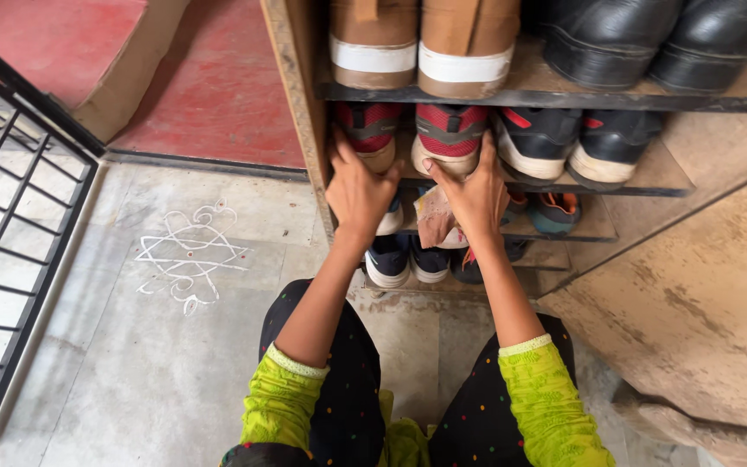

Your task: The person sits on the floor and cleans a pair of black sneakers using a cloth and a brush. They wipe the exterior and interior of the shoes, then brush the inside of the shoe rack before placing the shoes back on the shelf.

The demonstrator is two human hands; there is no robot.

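The person crouches before a wooden shoe rack [297, 104], both arms extended toward its second shelf [633, 183].

Left hand [358, 192]: fingers spread and open, palm down, resting against the heel of the left red shoe [367, 131], which sits just above and ahead of the fingertips. It grips nothing that can be seen.

Right hand [477, 197]: closed around a crumpled, brownish cloth [436, 220], which hangs below and to the inner side of the palm. Its thumb and forefinger reach up to the pale sole of the right red shoe [450, 138], directly ahead of the fingertips; contact appears to be made at the sole's lower edge.

Beside the right hand, further out on the same shelf, stands a pair of black shoes with white soles [574, 145]. Above both hands, on the upper shelf, stand tan boots with white bands [421, 47] and, outward of those, black leather shoes [650, 39]. Below the hands, lower shelves carry dark shoes [408, 259] and a teal and orange shoe [553, 213], partly hidden by the wrists.

Well out from the left hand, a white chalk drawing [190, 255] marks the stone floor [131, 372], and a black metal grille [10, 225] stands beyond it.
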